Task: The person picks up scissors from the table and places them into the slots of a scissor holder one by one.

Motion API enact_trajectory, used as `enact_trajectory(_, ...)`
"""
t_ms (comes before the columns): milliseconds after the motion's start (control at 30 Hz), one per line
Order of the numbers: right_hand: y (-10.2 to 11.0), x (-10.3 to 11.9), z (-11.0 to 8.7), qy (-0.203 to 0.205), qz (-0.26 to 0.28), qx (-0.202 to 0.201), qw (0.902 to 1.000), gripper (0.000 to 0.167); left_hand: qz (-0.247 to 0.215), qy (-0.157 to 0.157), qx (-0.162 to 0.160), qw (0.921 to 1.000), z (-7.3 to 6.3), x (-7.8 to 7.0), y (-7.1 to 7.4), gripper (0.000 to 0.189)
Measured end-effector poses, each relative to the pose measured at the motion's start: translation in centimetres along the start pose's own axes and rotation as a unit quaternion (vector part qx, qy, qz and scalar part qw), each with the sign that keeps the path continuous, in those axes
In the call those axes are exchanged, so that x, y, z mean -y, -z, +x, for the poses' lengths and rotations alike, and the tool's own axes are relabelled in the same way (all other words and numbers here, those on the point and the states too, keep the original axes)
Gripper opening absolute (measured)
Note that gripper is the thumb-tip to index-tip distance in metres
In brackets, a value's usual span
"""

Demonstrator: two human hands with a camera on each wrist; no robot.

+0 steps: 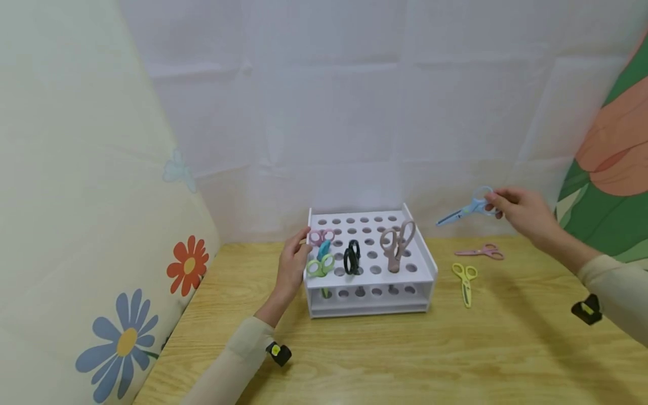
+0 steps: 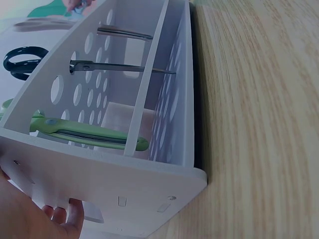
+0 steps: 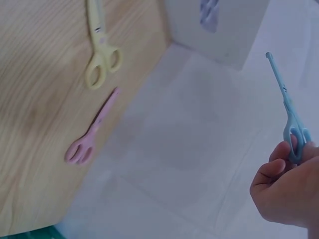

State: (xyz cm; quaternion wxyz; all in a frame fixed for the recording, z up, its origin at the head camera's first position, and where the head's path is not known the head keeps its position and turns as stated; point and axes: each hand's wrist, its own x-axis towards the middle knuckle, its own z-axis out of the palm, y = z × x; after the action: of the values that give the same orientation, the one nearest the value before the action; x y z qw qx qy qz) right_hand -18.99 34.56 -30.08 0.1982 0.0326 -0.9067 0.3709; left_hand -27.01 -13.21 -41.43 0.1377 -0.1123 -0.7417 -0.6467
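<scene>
Pinches the light blue scissors (image 1: 466, 212) by the handle end with the right hand (image 1: 523, 216), up in the air to the right of the white rack (image 1: 369, 310) and apart from both rack and surface (image 1: 364, 360). Aims the blades out from that hand, leftward towards the rack and slightly down, long axis aslant rather than square to the round holes (image 1: 375, 270) in the rack's top. Sits well apart from the left hand (image 1: 292, 265), busy holding the rack at its left wall. Looks slim and plastic-like: round-looped handles, blades together, a dark strip along them, a blunt, rounded tip.
</scene>
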Motion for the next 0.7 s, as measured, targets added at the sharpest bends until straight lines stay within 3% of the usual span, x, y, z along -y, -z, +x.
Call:
enact_trajectory(300, -2.0, 3.1, 0.6, 0.008, 0.033, 0.028, 0.999, 0.047, -0.006, 0.006, -0.001, 1.0, -0.2, -0.2, 0.4, 0.044)
enact_trajectory(700, -5.3, 4.7, 1.4, 0.094, 0.064, 0.076, 0.9906, 0.026, -0.008, -0.007, -0.007, 0.9999, -0.6, -0.4, 0.4, 0.045)
